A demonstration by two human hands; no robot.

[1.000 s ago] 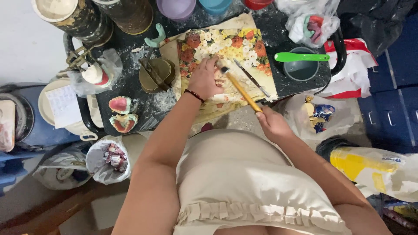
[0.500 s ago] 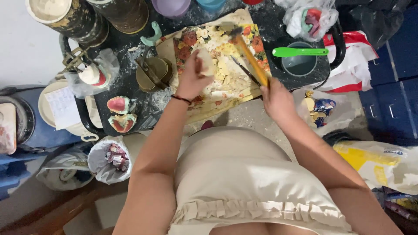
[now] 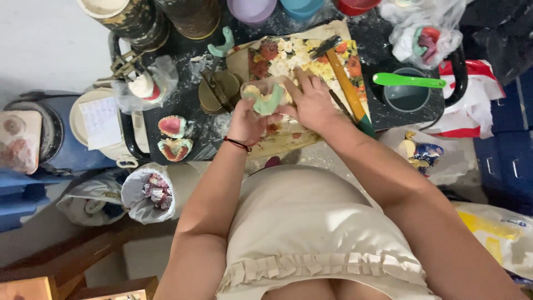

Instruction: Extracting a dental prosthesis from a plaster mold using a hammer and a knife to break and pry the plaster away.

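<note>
**Both hands on a green mould over the flowered board**

The left hand point(image 3: 250, 114) cups a pale green, horseshoe-shaped mould point(image 3: 268, 100) from below, fingers curled around its near side. The right hand point(image 3: 312, 103) lies over the mould's right edge, fingers extended and pressed together against it, thumb tucked beneath. The mould sits above the left part of a flowered board point(image 3: 288, 55), which rests on the dark, powder-dusted tabletop point(image 3: 183, 72). Judged from this pose, the step in hand is working or seating material in the mould; the next move would call for steady support from below while the upper fingers press evenly.

Both forearms reach forward from the near edge, elbows bent and apart, wrists converging at the mould. A red-and-black band circles the left wrist.

A yellow-handled tool point(image 3: 344, 83) lies untouched on the board, just right of the right hand. Farther right, a green spatula point(image 3: 408, 81) rests across a dark bowl point(image 3: 408, 97). Left of the hands stands a brass-coloured device point(image 3: 218, 91); nearer left lie two pink casts point(image 3: 174, 138). A second green mould point(image 3: 223, 43) lies at the far side.
</note>
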